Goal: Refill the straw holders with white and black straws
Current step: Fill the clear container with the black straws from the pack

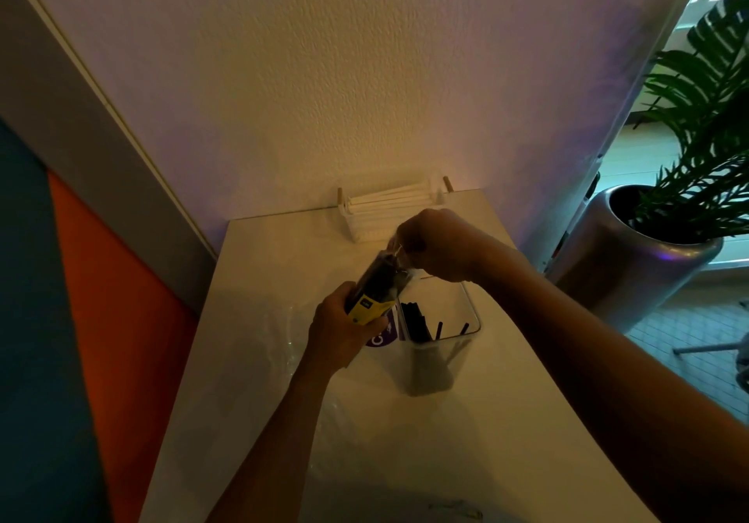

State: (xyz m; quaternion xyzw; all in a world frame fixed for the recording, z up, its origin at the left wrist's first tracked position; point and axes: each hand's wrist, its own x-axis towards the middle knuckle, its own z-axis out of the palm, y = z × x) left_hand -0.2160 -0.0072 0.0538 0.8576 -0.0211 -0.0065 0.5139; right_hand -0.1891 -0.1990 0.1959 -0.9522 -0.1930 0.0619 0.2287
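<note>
Nearest my view, a sheet of clear plastic wrap lay crumpled on the white table, left of the clear holder and on its near side; I judged it discarded packaging.

The clear holder stood upright, its open mouth facing up, with a few black straws leaning inside. It looked far from full, so I took the black refill as barely begun.

Just left of the holder, my left hand gripped the lower, yellow-labelled end of a pack of black straws, fingers curled round it. I held the pack tilted, its top end leaning over the holder's mouth, presumably so the straws could drop straight in once freed.

Above the holder's far rim, my right hand was closed on the pack's clear top end, pinching the wrapper; I judged I was tearing or pulling it open. Exactly how the fingertips lay I could not tell.

Beyond the holder, against the wall, the white basket held white straws lying flat, seemingly well stocked.
</note>
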